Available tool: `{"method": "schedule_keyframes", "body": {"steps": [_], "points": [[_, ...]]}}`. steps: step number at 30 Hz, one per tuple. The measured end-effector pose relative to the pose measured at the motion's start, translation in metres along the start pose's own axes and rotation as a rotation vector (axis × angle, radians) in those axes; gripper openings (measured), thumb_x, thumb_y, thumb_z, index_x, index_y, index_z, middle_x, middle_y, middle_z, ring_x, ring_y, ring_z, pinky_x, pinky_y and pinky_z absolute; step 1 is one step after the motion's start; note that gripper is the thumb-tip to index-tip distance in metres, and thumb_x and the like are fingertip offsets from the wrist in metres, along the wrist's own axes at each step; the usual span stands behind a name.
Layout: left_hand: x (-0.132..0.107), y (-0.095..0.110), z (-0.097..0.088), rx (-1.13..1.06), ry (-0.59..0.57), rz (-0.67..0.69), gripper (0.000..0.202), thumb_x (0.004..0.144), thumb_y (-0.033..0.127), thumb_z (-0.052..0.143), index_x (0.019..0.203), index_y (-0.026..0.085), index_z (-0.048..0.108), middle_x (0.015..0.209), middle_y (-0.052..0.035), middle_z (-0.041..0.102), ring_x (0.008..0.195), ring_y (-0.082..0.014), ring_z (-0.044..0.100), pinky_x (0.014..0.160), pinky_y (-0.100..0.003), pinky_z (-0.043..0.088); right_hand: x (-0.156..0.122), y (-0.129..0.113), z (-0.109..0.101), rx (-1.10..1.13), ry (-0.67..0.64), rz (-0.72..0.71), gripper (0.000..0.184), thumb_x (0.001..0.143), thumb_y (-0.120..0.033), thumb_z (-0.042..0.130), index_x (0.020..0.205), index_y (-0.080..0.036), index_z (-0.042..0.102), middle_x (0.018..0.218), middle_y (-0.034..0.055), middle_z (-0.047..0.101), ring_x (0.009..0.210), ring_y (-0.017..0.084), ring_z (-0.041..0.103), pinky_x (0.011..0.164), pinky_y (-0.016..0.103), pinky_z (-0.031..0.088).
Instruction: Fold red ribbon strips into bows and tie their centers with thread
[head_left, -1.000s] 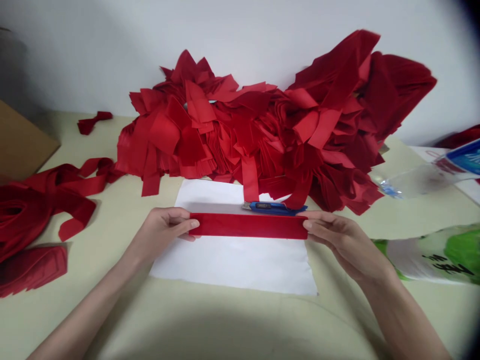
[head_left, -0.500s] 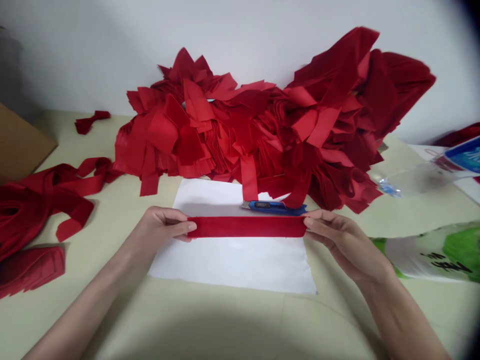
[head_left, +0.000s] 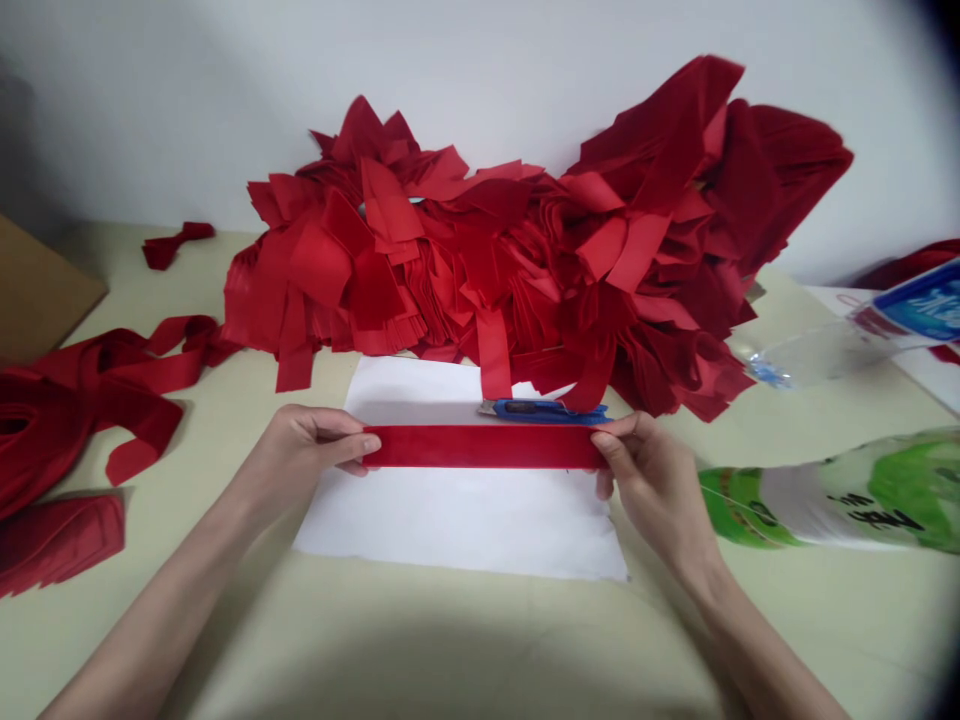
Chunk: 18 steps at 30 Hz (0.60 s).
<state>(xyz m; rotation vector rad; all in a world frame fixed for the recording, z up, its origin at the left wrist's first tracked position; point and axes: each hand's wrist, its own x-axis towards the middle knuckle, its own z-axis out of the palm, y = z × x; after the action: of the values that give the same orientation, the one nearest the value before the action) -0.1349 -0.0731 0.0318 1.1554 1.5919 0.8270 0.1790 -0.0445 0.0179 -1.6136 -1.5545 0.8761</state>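
A flat strip of red ribbon (head_left: 484, 447) stretches level between my hands, over a white sheet of paper (head_left: 457, 520). My left hand (head_left: 311, 450) pinches its left end between thumb and fingers. The right end is pinched by my right hand (head_left: 649, 480), thumb on top. Just beyond the strip lies a blue utility knife (head_left: 551, 411), its tip pointing left, with a ribbon end touching it. A large heap of cut red ribbon pieces (head_left: 465, 250) stands behind the paper.
Loose red ribbon (head_left: 67, 400) and a stack of strips (head_left: 64, 540) lie at left, near a cardboard box (head_left: 45, 285). A small ribbon piece (head_left: 176, 245) is at the back. On the right are a green-and-white package (head_left: 832, 495) and a clear plastic bottle (head_left: 840, 345).
My right hand has moved slightly left and its fingers have shifted on the strip's end. The strip sits slightly higher and further left in view. The camera view has shifted a little.
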Motion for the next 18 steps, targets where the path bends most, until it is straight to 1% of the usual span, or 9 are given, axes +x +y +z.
{"method": "schedule_keyframes", "body": {"steps": [2,4,9,10,12,14,15,16,18], "points": [[0.001,-0.002,-0.002,-0.005,-0.019,-0.013,0.013,0.071,0.028,0.070,0.061,0.019,0.069,0.057,0.0024,0.066,0.055,-0.0095,0.061,0.057,-0.017,0.052,-0.003,0.000,0.002,-0.099,0.002,-0.031,0.019,0.086,-0.038,0.048,0.078,-0.021,0.045,0.046,-0.0060,0.047,0.038,0.010,0.043,0.042,0.022,0.035],[0.002,-0.004,-0.005,0.003,-0.041,-0.026,0.013,0.071,0.029,0.070,0.062,0.019,0.069,0.059,0.0013,0.067,0.057,-0.0102,0.062,0.057,-0.017,0.052,-0.003,0.000,0.002,-0.160,-0.031,-0.055,0.019,0.087,-0.038,0.047,0.077,-0.022,0.044,0.048,-0.0064,0.044,0.040,0.009,0.040,0.042,0.022,0.032],[0.008,-0.010,-0.016,0.084,-0.146,-0.057,0.018,0.073,0.030,0.069,0.059,0.018,0.067,0.056,0.0003,0.065,0.057,-0.0111,0.062,0.056,-0.018,0.050,0.002,0.002,-0.006,-0.225,-0.315,-0.054,0.023,0.088,-0.043,0.044,0.083,-0.022,0.048,0.044,-0.0080,0.039,0.039,0.010,0.036,0.039,0.021,0.028],[0.009,-0.010,-0.017,0.091,-0.158,-0.067,0.019,0.073,0.030,0.069,0.059,0.018,0.067,0.056,0.0003,0.065,0.057,-0.0111,0.062,0.056,-0.018,0.050,0.004,0.002,-0.009,-0.248,-0.322,-0.055,0.025,0.088,-0.045,0.043,0.085,-0.021,0.051,0.043,-0.0081,0.040,0.038,0.009,0.037,0.039,0.021,0.028],[0.007,-0.008,-0.016,0.085,-0.152,-0.078,0.019,0.074,0.031,0.068,0.061,0.018,0.066,0.058,0.0002,0.066,0.058,-0.0111,0.062,0.057,-0.018,0.050,0.005,-0.003,-0.013,-0.262,-0.231,-0.080,0.027,0.089,-0.046,0.043,0.091,-0.021,0.053,0.045,-0.0076,0.043,0.038,0.009,0.040,0.040,0.021,0.032],[0.001,-0.001,-0.007,0.062,-0.136,-0.065,0.019,0.074,0.032,0.067,0.062,0.018,0.065,0.060,0.0004,0.066,0.059,-0.0109,0.061,0.058,-0.019,0.049,-0.001,-0.013,-0.010,-0.198,-0.118,-0.139,0.025,0.089,-0.043,0.045,0.092,-0.021,0.054,0.052,-0.0055,0.049,0.042,0.010,0.047,0.043,0.022,0.037],[-0.003,0.003,0.000,0.050,-0.136,-0.047,0.019,0.074,0.032,0.067,0.062,0.018,0.064,0.059,0.0007,0.066,0.058,-0.0106,0.061,0.058,-0.019,0.048,-0.008,-0.021,-0.006,-0.143,-0.105,-0.181,0.022,0.088,-0.041,0.047,0.090,-0.020,0.055,0.057,-0.0039,0.053,0.047,0.010,0.051,0.046,0.021,0.040],[-0.008,0.007,0.009,0.039,-0.149,-0.029,0.020,0.074,0.032,0.066,0.061,0.018,0.063,0.058,0.0013,0.065,0.057,-0.0102,0.060,0.057,-0.019,0.047,-0.015,-0.028,0.000,-0.105,-0.146,-0.229,0.019,0.088,-0.038,0.049,0.087,-0.020,0.056,0.066,-0.0015,0.058,0.055,0.011,0.055,0.049,0.021,0.043],[-0.020,0.017,0.029,0.010,-0.194,0.009,0.023,0.074,0.031,0.065,0.057,0.017,0.060,0.054,0.0025,0.061,0.053,-0.0098,0.057,0.054,-0.019,0.045,-0.034,-0.043,0.014,-0.041,-0.299,-0.337,0.011,0.084,-0.031,0.056,0.088,-0.021,0.056,0.080,-0.0005,0.061,0.071,0.012,0.059,0.066,0.023,0.048]]}}
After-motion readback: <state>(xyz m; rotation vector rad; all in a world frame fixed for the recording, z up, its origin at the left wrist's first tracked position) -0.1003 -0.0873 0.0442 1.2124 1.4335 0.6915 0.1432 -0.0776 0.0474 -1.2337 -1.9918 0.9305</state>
